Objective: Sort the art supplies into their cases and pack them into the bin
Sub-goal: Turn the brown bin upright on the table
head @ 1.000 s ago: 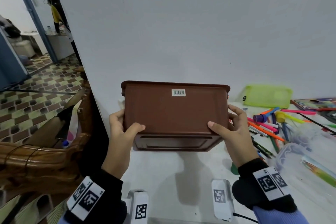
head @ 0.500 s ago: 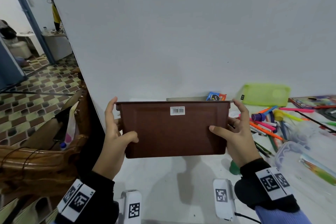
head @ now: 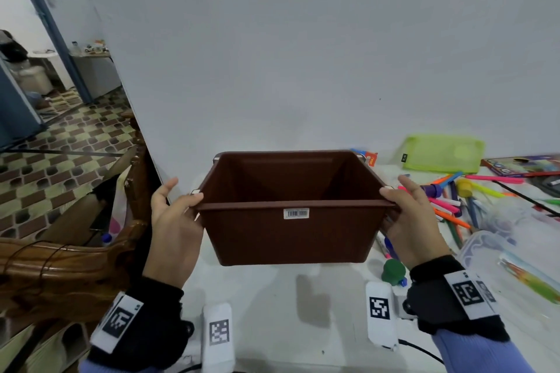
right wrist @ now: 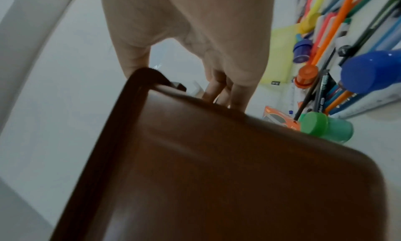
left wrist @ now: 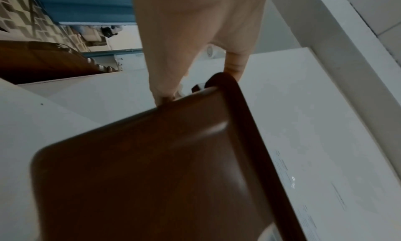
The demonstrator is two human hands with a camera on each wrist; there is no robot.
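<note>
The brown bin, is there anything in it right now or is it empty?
Empty as far as visible: the brown bin opens upward and only bare inner walls show; its floor is out of sight.

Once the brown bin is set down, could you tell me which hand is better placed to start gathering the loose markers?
Probably the right hand: the markers lie just beyond it on the white table, while the left hand grips the brown bin on the far side.

Even, soft indoor light fills the head view, with faint shadows on the table (head: pixel 281 297) under the bin (head: pixel 291 233). Straight lines bow toward the edges. Both wrist views are dimmer, grainy and motion-blurred, the bin's near surfaces out of focus.
</note>
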